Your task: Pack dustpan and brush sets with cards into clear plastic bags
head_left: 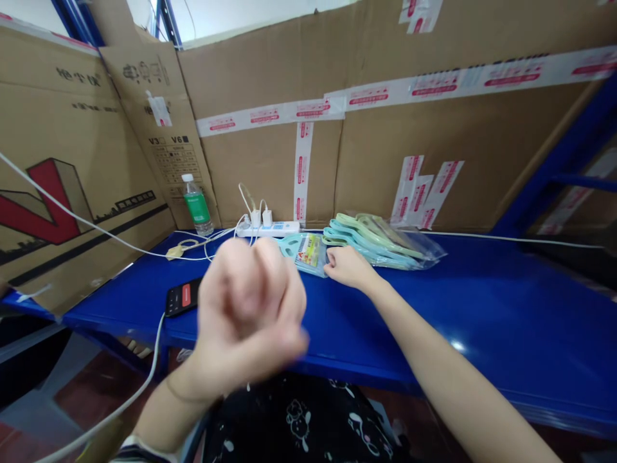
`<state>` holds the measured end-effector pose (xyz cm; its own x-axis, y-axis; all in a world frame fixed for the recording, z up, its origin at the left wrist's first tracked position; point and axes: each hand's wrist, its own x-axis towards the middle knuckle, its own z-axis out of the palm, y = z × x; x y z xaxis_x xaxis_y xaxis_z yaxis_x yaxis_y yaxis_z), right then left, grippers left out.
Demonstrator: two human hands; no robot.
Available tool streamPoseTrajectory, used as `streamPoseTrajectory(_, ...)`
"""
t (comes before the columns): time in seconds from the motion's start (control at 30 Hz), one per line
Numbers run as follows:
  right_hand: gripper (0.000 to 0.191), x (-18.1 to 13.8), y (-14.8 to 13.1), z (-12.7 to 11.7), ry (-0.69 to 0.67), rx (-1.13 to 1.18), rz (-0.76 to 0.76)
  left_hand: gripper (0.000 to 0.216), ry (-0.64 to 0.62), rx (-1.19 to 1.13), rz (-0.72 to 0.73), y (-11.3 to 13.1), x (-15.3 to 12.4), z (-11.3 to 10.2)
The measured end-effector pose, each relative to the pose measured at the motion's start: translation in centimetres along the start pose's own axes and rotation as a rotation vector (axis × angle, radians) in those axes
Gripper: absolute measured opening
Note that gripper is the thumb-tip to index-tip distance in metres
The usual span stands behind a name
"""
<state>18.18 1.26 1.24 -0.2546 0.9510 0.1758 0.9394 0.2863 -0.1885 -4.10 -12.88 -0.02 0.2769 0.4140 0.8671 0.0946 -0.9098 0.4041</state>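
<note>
My left hand point(250, 302) is raised close to the camera above the table's front edge. Its fingers curl into a loose fist with the thumb out to the right; it is blurred, and I see nothing in it. Further back, my right hand point(349, 267) rests by the clear plastic packet point(311, 252), fingers closed at its right edge. That packet has a yellow-green printed label and pale blue plastic inside. Behind and right of the right hand lie pale green and blue plastic hangers point(376, 238) in a clear bag.
A black phone point(180, 298) with a cable lies left on the blue table point(463, 302). Behind stand a green-labelled bottle point(197, 207) and a white power strip point(284, 228) with chargers. Taped cardboard point(255, 167) walls the back and left. White cords cross the left side.
</note>
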Motion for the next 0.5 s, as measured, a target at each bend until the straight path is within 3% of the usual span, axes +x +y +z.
streamPoseTrajectory(0.07, 0.009, -0.1, 0.3, -0.2, -0.024, -0.02, 0.071, 0.016, 0.028, -0.035, 0.0, -1.9, 7.1, 0.8)
streamPoseTrajectory(0.13, 0.017, -0.3, 0.4, -0.3, -0.056, -0.028, 0.105, 0.01, -0.116, 0.119, 0.036, -4.9, 10.3, 1.3)
streamPoseTrajectory(0.3, 0.024, -0.3, -0.3, -0.3, -0.069, -0.041, 0.134, 0.019, -0.769, 0.632, -0.003, -13.0, 8.8, 1.6)
streamPoseTrajectory(0.37, 0.023, -0.2, -0.7, -0.2, -0.076, -0.057, 0.155, 0.022, -0.875, 0.734, -0.012, -14.5, 7.9, 1.6)
streamPoseTrajectory(0.5, 0.029, -0.2, -0.8, -0.1, -0.128, -0.081, 0.19, 0.017, -0.892, 0.722, -0.042, -14.8, 7.6, 1.5)
